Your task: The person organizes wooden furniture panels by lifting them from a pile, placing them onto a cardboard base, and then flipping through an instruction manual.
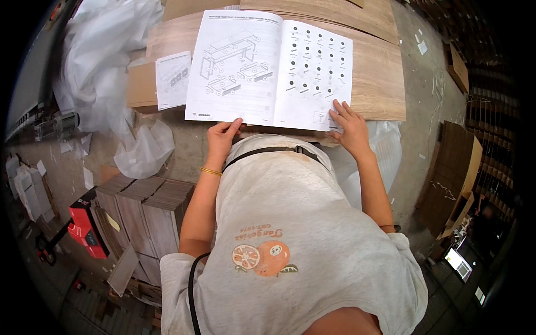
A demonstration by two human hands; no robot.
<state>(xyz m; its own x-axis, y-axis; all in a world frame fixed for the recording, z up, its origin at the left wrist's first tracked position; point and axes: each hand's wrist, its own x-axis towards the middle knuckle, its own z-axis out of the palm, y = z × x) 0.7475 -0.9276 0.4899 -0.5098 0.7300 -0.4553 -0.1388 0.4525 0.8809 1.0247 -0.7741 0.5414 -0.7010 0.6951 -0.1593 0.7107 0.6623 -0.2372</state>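
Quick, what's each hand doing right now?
Left hand: partly curled at the lower edge of the open booklet; whether it grips the paper cannot be told.
Right hand: open, spread at the booklet's lower right corner.

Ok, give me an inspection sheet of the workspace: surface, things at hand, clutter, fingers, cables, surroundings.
Surface: wood-grain panels.
Things at hand: assembly manual, open over the panels; smaller printed sheet at its left.
Clutter: translucent packing wrap, left; paper scrap on concrete floor, right.
Fingers: left fingers at manual's lower edge, grip unclear; right fingers spread at its lower right corner.
Cables: black cable along shirt's left side.
Surroundings: board stacks and red-and-black pallet truck, left; lit screen, right.
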